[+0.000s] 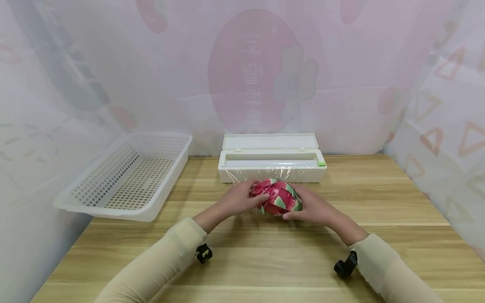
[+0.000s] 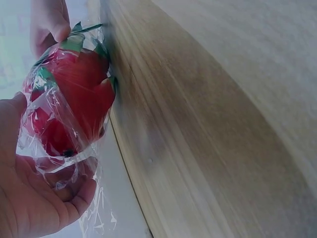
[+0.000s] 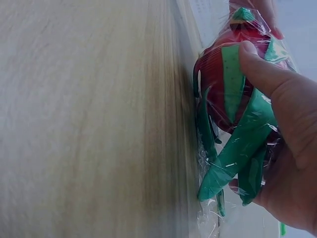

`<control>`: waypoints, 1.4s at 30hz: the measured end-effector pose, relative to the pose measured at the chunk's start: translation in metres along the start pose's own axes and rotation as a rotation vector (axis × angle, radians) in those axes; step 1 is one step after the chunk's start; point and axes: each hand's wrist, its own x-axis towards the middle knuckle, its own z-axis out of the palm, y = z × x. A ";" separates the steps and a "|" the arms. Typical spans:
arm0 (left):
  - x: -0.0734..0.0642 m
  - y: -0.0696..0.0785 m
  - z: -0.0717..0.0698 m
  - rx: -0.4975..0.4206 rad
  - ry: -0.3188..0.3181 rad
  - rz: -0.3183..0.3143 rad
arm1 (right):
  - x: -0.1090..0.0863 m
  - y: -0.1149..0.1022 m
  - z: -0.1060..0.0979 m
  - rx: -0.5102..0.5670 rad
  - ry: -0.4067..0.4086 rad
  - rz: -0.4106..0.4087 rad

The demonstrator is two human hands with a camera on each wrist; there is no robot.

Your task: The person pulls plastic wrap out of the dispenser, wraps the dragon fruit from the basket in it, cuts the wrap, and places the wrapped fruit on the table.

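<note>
Between my two hands is a red dragon fruit (image 1: pixel 275 197) with green-tipped scales, wrapped in clear cling film (image 2: pixel 64 111). My left hand (image 1: pixel 242 198) grips its left side, thumb on the near face. On the other side my right hand (image 1: pixel 312 205) holds it, with the thumb (image 3: pixel 262 69) laid over the film and the fingers curled behind. Long green leaf-like scales (image 3: pixel 237 144) show through the film in the right wrist view. Loose, wrinkled film hangs around the fruit. The fruit is close over the table, just in front of a white cling film box.
The white cling film box (image 1: pixel 269 174) stands at the back with its lid (image 1: pixel 270 142) raised and a green piece (image 1: pixel 321 164) at its right end. A white perforated basket (image 1: pixel 145 212) sits at the left on the wooden table (image 1: pixel 265 269). Printed curtains surround the table.
</note>
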 end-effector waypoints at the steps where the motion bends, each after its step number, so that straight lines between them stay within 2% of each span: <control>1: 0.000 0.000 0.000 0.001 0.002 0.003 | 0.000 0.000 0.000 -0.003 -0.001 0.003; 11: -0.002 -0.002 -0.002 -0.006 0.008 0.021 | -0.003 -0.002 -0.001 -0.038 -0.005 0.026; 21: -0.003 -0.001 -0.006 -0.011 0.013 -0.006 | -0.003 -0.005 -0.003 -0.012 -0.005 0.014; 30: 0.000 0.002 -0.017 0.010 0.085 0.008 | -0.005 -0.005 -0.012 -0.045 0.004 0.059; 37: 0.007 0.008 -0.028 0.049 0.123 0.028 | -0.008 0.000 -0.024 -0.100 0.045 0.090; 42: 0.015 0.018 -0.036 0.077 0.153 0.068 | -0.010 0.004 -0.037 -0.098 0.132 0.095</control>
